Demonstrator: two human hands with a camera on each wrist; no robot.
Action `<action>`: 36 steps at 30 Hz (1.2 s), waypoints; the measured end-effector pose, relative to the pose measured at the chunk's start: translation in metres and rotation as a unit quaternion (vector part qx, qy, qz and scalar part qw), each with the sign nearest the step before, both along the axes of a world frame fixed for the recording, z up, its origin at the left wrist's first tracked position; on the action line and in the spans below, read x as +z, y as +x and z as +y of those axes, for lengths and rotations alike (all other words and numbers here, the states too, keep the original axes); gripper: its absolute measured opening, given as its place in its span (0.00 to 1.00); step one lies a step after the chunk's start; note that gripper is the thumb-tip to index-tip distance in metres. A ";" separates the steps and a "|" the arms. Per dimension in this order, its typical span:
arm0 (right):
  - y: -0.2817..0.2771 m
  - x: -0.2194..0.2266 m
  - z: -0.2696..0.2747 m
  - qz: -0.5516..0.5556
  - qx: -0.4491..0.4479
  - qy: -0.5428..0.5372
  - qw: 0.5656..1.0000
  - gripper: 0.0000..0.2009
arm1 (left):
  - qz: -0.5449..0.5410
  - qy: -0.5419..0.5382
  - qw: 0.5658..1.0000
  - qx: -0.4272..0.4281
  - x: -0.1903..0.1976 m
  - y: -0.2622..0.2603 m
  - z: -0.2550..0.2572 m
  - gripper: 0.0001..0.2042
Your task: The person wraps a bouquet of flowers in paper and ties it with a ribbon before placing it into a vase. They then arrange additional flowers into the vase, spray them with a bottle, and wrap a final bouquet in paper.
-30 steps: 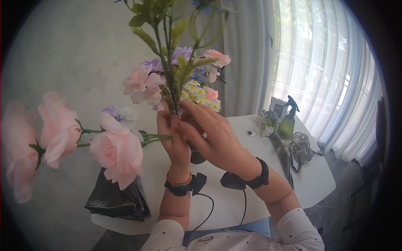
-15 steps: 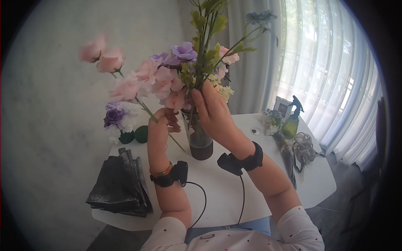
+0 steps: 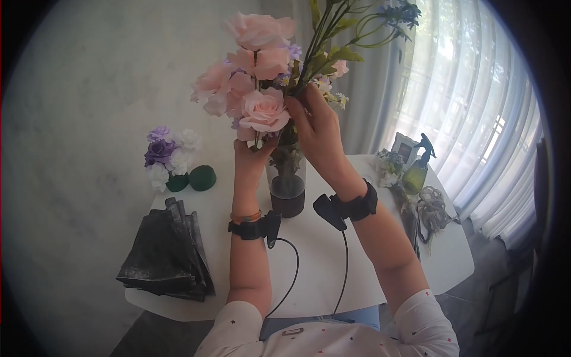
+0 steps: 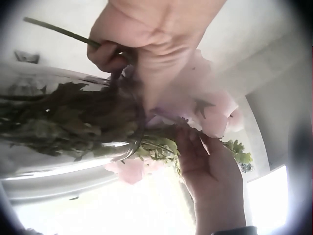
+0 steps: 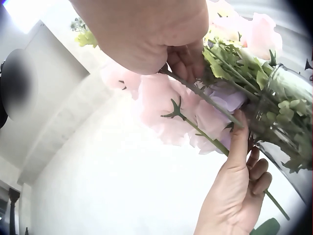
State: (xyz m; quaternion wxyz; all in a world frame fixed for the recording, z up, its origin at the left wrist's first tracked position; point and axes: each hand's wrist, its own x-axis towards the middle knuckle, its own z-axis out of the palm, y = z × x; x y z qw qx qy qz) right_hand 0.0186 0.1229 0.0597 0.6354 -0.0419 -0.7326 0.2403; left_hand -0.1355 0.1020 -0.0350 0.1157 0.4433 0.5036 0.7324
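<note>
In the head view my left hand (image 3: 253, 160) grips the green stem of a pink rose spray (image 3: 264, 110), beside the mouth of a clear glass vase (image 3: 288, 199) with dark liquid in its base. The rose stem's cut end (image 4: 56, 30) sticks out past my curled fingers, outside the vase. My right hand (image 3: 321, 134) pinches leafy stems of a blue flower spray (image 3: 399, 16), which lean up to the right above the vase. In the right wrist view, my left thumb (image 5: 238, 129) lies near the lower end of the stem (image 5: 203, 95) from my right hand. Pink and purple flowers crowd behind.
At the left stand purple and white flowers (image 3: 163, 152) by a round green block (image 3: 202, 178), with dark folded sheets (image 3: 163, 256) in front. On the right are a spray bottle (image 3: 416, 172), a small frame (image 3: 404, 149) and a grey ribbon bundle (image 3: 434, 208). Cables trail from both wrists.
The pink roses have swung from far left to upright by the vase, in my left hand. My right hand has shifted right with the blue spray.
</note>
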 end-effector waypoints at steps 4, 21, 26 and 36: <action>0.002 -0.003 0.009 0.015 -0.013 0.030 0.999 0.09 | -0.052 0.010 0.998 -0.021 0.008 0.017 0.001 0.30; 0.037 -0.010 0.042 -0.043 -0.036 -0.017 0.998 0.08 | 0.077 0.044 0.996 0.025 0.005 0.034 0.006 0.18; 0.050 -0.018 0.039 -0.155 -0.078 0.075 0.982 0.08 | 0.010 0.036 0.999 0.021 0.002 0.038 0.009 0.18; 0.055 -0.020 0.038 -0.209 -0.047 0.042 0.976 0.16 | 0.000 0.070 0.996 0.050 0.004 0.039 0.011 0.11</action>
